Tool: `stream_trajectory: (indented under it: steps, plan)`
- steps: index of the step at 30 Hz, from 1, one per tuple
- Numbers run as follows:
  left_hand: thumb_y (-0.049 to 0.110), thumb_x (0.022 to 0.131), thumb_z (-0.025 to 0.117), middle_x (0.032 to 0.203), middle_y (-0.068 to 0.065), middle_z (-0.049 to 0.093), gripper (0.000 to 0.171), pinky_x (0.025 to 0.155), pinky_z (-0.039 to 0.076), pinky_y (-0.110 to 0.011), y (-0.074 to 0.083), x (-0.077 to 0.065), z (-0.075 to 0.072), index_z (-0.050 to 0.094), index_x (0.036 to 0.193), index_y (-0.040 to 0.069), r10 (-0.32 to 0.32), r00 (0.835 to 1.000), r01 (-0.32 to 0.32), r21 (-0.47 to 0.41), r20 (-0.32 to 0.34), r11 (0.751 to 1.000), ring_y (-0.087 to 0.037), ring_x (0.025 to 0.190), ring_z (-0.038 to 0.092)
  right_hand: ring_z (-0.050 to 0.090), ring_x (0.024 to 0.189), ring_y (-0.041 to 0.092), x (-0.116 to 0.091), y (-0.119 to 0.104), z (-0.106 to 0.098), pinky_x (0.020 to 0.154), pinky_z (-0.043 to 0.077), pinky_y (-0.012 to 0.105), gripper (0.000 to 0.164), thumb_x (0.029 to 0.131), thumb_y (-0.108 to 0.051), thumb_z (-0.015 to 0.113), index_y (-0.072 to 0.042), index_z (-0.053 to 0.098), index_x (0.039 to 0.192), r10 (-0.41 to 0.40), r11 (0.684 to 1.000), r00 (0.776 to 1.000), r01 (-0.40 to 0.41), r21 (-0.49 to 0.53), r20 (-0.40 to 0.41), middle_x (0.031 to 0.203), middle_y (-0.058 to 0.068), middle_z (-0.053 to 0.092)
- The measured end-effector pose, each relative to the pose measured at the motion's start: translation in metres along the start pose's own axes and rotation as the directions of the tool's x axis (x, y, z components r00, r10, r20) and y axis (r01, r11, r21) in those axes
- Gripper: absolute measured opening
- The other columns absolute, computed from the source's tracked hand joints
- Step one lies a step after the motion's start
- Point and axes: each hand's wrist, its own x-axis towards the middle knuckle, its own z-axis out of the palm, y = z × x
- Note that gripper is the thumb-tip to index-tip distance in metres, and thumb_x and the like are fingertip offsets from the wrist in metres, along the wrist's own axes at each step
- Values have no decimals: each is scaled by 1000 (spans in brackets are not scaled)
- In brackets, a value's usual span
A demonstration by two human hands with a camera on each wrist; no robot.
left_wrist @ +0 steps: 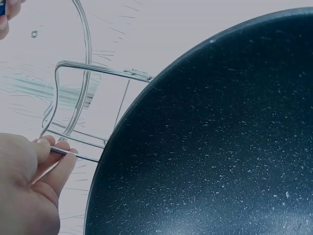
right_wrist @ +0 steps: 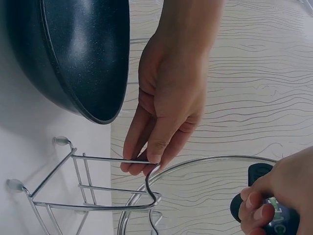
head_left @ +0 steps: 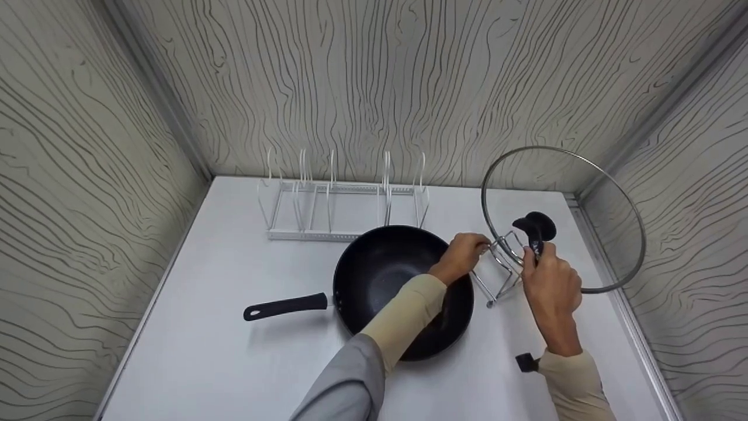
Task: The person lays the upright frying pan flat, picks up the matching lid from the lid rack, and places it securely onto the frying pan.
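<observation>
My left hand (head_left: 461, 257) reaches across the wok and pinches a wire of a small chrome stand (head_left: 482, 286) between thumb and fingers, as the left wrist view also shows. My right hand (head_left: 552, 283) grips the black handle (head_left: 539, 227) of a large glass lid (head_left: 644, 240). The lid is tilted up, its steel rim passing at the stand's bent wires; whether it rests on them I cannot tell. Just left of the stand lies the black wok (head_left: 380, 263), its inside facing up and partly hidden by my left forearm. Its handle (head_left: 286, 307) points left.
A white wire rack (head_left: 315, 236) with several upright loops stands at the back of the white table (head_left: 193, 292). Wood-grain patterned walls (head_left: 362, 88) enclose the table at the back and both sides. A small black block (head_left: 526, 362) juts from my right cuff.
</observation>
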Motion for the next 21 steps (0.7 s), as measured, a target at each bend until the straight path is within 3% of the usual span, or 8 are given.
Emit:
stream_trajectory:
  steps: [14, 21]
  plan:
    - [10, 108, 60, 120, -3, 80, 23, 97, 53, -14, -1, 1, 3, 79, 121, 8, -44, 999, 44, -3, 9, 999, -10, 116, 73, 62, 56, 61, 3, -3, -12, 47, 43, 70, 31, 102, -13, 70, 18, 63, 101, -60, 998, 997, 61, 20, -55, 69, 40, 64]
    - [10, 109, 60, 121, -3, 79, 23, 99, 53, -15, 0, 1, 1, 79, 121, 6, -42, 999, 42, -10, 19, 999, -10, 117, 72, 61, 60, 64, 4, -6, -17, 52, 42, 73, 31, 101, -15, 70, 15, 63, 101, -42, 999, 997, 42, 10, -68, 71, 40, 65]
